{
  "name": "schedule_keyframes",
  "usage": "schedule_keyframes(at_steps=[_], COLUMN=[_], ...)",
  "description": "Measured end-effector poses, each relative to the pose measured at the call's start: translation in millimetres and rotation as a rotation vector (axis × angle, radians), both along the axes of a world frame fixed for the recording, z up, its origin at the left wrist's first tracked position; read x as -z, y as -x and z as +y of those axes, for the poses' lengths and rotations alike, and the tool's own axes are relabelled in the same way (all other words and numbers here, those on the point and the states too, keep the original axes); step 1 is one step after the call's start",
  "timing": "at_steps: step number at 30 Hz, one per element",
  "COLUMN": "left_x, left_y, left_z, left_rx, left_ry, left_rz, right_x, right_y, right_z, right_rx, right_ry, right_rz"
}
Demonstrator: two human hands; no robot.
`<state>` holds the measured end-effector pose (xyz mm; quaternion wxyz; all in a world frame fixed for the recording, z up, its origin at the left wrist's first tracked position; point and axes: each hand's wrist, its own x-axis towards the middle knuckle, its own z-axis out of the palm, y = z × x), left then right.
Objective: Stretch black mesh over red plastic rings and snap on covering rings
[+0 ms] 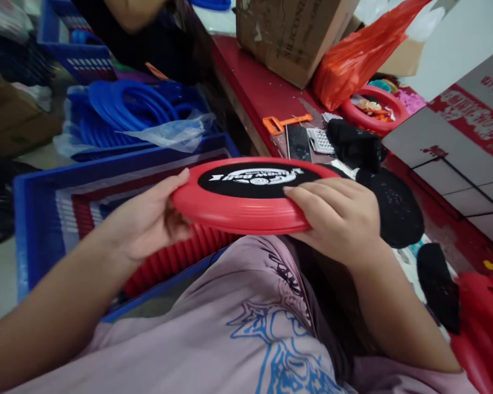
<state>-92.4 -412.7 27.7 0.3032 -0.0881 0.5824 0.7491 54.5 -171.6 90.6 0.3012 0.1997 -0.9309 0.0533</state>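
A red disc (242, 214) with a black fabric centre and white printed lettering is held nearly level in front of my body. My left hand (154, 213) grips its left rim, thumb on top and fingers underneath. On the right side, my right hand (340, 216) clasps the rim, its fingers lying over the top onto the black fabric. Below the disc, a row of stacked red rings (164, 268) lies in a blue plastic basket (24, 230), partly hidden by my left arm and the disc.
Blue rings (127, 106) fill another basket beyond. On the red table (254, 79) are a cardboard box (279, 38), an orange plastic bag (353, 60), an orange tool (285, 123) and black fabric rounds (394, 208). A person's arm (133, 11) shows at the top.
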Motion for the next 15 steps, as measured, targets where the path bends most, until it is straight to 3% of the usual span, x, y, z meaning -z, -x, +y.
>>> schedule_keyframes(at_steps=[2,3,4,5,6,8,10,15], left_x=[-10.1,-16.4,-22.8,-29.0,-34.3,-41.9,-45.6,-48.8], left_y=[0,-4,-11,-21,-32,-53,-65,-56], left_z=[-8,-11,-11,-10,-6,7,23,50], left_rx=[0.266,0.211,0.064,-0.049,-0.03,0.169,0.234,0.346], left_ry=[0.448,0.667,0.831,0.887,0.793,0.605,0.527,0.782], left_rz=[0.324,0.616,0.923,1.167,1.364,1.759,1.97,2.01], right_x=[-10.4,-13.4,-14.9,-15.1,-14.4,-11.2,-8.0,-5.5], right_y=[-7,-11,-13,-15,-17,-18,-19,-19], right_z=[-3,-7,-11,-16,-22,-32,-41,-52], right_rx=[0.078,0.115,0.141,0.157,0.163,0.17,0.19,0.297], right_ry=[-0.084,-0.097,-0.092,-0.071,-0.036,0.047,0.098,-0.01], right_rz=[0.0,-0.009,-0.021,-0.044,-0.075,-0.173,-0.254,-0.274])
